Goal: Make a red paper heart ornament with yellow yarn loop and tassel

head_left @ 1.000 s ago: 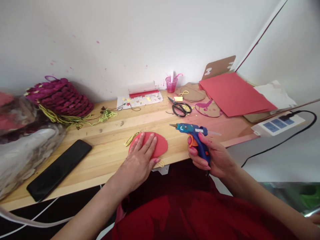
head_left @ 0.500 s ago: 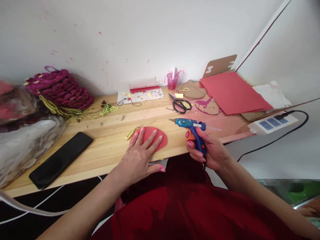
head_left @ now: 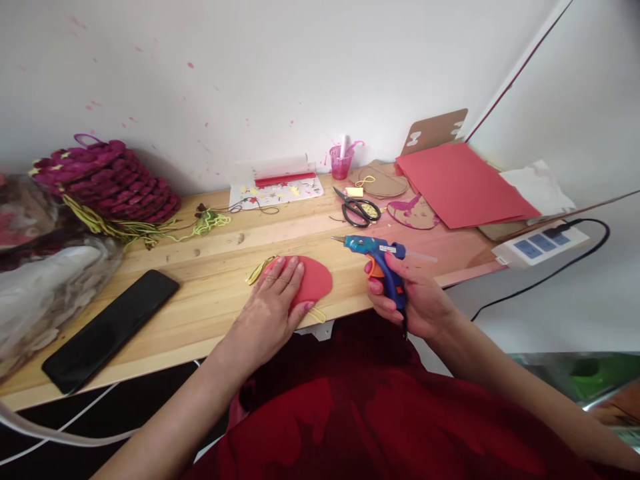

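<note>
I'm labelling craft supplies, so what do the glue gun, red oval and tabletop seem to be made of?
Glue gun: smooth blue body, likely plastic; the greyish nozzle looks metal. Red oval: probably paper, card or foam sheet, being flat, matte and evenly coloured. Tabletop: wood or wood-look laminate, from its pale striped grain, with a low-sheen finish.

White wall (head_left: 260, 73) with pink flecks (head_left: 191, 65) — pale wooden tabletop (head_left: 215, 250) below.

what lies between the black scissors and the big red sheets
In the head view, a rounded cardboard piece smeared with magenta lies between the scissors and the red sheets, with plain brown cardboard pieces behind it.
</note>
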`<state>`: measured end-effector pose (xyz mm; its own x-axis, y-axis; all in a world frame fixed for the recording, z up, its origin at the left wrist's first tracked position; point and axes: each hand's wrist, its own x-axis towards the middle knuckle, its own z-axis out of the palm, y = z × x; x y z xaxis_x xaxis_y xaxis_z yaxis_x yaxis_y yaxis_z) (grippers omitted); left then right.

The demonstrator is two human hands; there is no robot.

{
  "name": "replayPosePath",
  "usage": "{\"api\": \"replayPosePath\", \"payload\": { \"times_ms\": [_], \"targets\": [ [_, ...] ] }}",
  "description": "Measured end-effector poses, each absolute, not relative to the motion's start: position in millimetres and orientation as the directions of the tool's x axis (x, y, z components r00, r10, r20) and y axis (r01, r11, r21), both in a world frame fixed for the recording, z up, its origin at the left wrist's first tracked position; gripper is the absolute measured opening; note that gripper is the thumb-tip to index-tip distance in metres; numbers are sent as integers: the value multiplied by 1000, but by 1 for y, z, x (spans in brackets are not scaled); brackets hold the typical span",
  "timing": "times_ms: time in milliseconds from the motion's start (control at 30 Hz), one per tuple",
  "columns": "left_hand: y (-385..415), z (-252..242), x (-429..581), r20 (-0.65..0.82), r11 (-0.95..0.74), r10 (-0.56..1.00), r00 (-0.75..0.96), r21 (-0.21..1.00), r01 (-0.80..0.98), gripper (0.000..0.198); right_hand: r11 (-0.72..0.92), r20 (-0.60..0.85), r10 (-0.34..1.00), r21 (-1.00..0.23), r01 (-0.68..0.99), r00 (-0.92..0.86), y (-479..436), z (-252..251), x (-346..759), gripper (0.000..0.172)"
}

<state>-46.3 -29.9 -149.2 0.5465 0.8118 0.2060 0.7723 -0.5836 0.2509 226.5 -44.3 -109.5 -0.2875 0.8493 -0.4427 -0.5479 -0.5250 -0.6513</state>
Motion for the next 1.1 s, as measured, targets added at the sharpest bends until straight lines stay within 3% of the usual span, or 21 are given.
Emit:
{"api": "replayPosePath", "payload": {
  "times_ms": [133,333,467,600,700,867,1100],
  "targets": [
    [-32,-143,-50,118,-641,766,632,224,734,63,-538,-518,829,-638,-550,-210,-37,-104,217,36],
    [-32,-134,-58,69,-675,729,681,238,698,69,-447,-447,882,-698,-560,-147,-28,-98,202,36],
    [-31,-126,-65,30,-684,686,727,368,630,51,-407,-390,908,-730,-549,-154,-28,-102,196,28],
    [-27,-133,-62,162,-580,791,590,505,639,52,-409,-375,910,-736,-539,-179,-29,-107,194,28],
    [-23,-146,-55,255,-566,824,506,432,702,61,-420,-382,905,-723,-549,-190,-30,-106,192,26],
    [-14,-156,-54,240,-590,807,539,303,748,70,-444,-407,892,-706,-552,-197,-28,-103,192,25],
    [-15,-151,-55,223,-564,826,519,287,774,66,-416,-382,906,-721,-554,-183,-22,-104,189,25]
  ]
}}
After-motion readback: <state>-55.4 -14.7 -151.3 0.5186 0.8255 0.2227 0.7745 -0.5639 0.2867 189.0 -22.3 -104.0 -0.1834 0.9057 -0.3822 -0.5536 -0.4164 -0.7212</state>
